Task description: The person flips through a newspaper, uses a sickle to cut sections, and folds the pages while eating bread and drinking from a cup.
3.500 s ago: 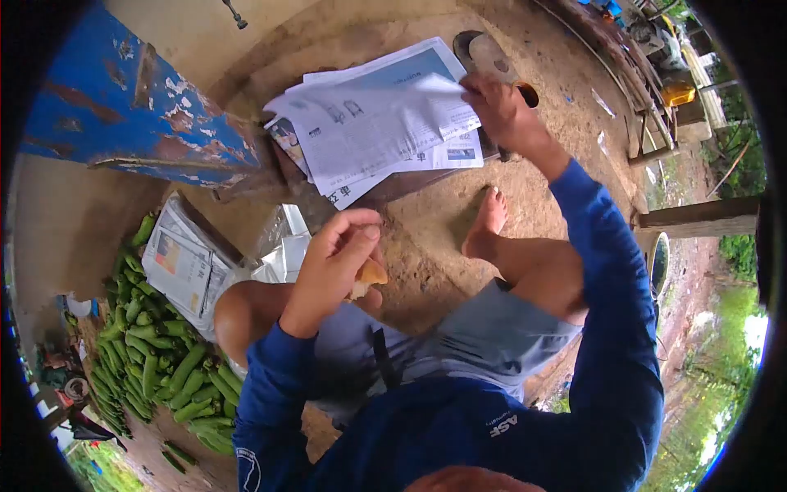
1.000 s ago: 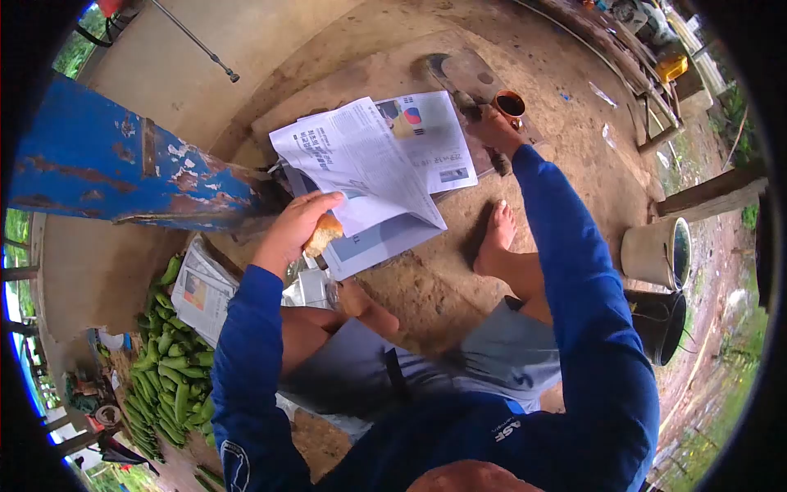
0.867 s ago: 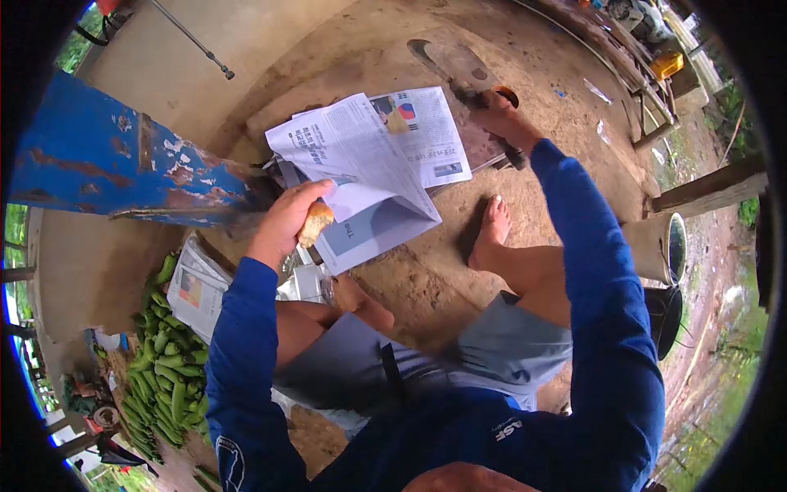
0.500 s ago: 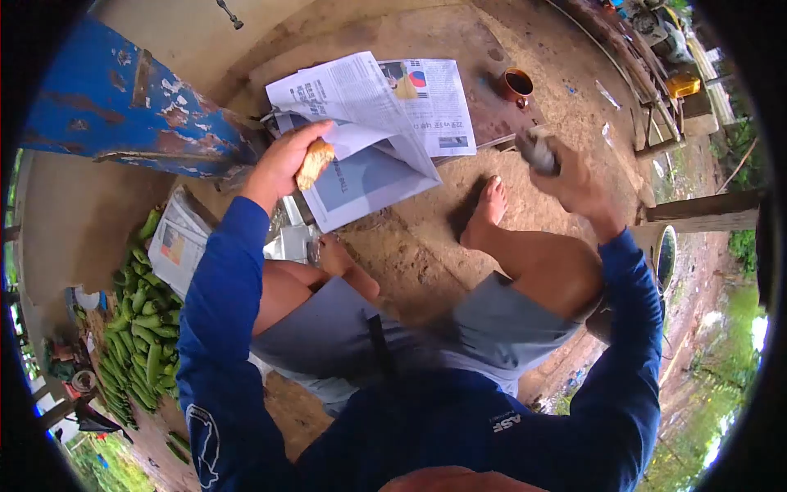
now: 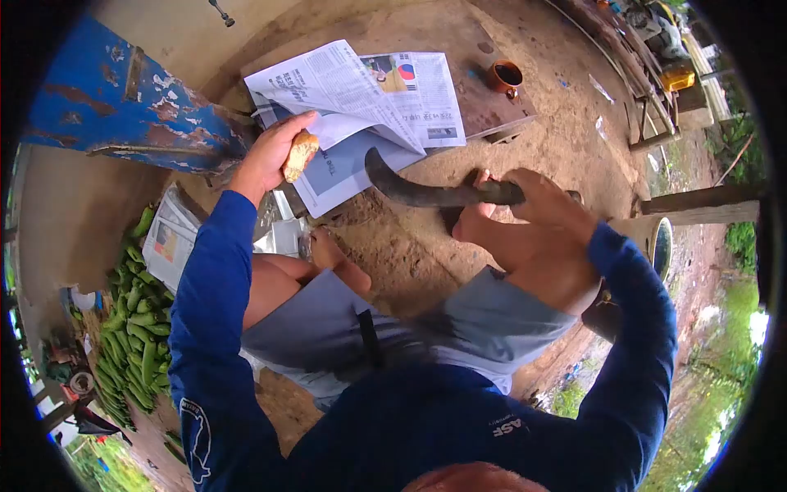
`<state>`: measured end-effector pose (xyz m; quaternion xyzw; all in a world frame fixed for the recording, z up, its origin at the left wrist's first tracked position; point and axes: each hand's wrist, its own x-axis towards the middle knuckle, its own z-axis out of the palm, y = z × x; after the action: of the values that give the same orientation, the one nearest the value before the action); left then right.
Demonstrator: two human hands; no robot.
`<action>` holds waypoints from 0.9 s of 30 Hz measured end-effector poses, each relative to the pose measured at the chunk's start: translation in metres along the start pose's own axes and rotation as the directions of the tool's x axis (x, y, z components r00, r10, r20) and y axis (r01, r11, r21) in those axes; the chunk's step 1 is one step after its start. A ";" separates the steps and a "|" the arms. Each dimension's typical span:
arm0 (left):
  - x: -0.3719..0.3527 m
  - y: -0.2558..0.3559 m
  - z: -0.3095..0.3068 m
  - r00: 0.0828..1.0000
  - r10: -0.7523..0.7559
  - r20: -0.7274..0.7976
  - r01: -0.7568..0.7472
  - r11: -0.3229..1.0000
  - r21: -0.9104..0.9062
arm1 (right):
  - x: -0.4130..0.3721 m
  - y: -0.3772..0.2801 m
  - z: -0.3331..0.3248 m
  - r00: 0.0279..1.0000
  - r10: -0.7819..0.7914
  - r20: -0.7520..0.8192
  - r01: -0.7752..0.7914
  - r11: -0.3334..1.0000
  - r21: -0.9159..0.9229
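Two hands are busy. The left hand [image 5: 269, 157] has its fingers shut tight around a yellow chunk [image 5: 299, 156]. The right hand [image 5: 548, 220] grips a curved knife [image 5: 426, 193], blade pointing toward the left fingers. Newspapers [image 5: 352, 86] lie just past them.

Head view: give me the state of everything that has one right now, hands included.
Left hand: closed on tan chunk, held up at the papers' edge.
Right hand: gripping curved knife by the handle, blade about level, tip toward the papers.
Newspapers: spread open, overlapping, on the board.
Cup: upright on the board.
Green bananas: piled on the ground.
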<state>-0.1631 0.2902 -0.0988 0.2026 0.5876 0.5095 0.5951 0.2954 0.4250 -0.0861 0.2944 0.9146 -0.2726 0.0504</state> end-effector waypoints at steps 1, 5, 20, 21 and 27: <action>-0.003 -0.001 0.001 1.000 -0.008 -0.004 0.008 1.000 0.013 | 0.007 0.008 0.007 0.999 -0.036 0.007 0.036 0.999 -0.011; -0.008 -0.009 -0.008 1.000 -0.010 0.005 0.010 0.999 0.047 | 0.039 0.023 0.037 0.998 -0.041 0.054 0.039 0.998 0.040; -0.012 -0.054 -0.065 0.984 -0.178 -0.016 0.175 0.939 0.295 | 0.060 0.075 0.099 0.982 0.148 0.119 -0.162 0.979 0.122; -0.008 -0.063 -0.071 0.981 -0.192 -0.003 0.182 0.925 0.334 | 0.061 0.071 0.094 0.976 0.173 0.133 -0.191 0.973 0.129; -0.013 -0.065 -0.069 0.949 -0.303 -0.088 0.196 0.349 0.916 | 0.065 0.077 0.101 0.996 0.047 0.075 -0.056 0.992 0.116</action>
<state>-0.1992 0.2292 -0.1626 0.4286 0.7638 -0.0060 0.4826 0.2785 0.4573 -0.2237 0.3103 0.8865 -0.3355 0.0731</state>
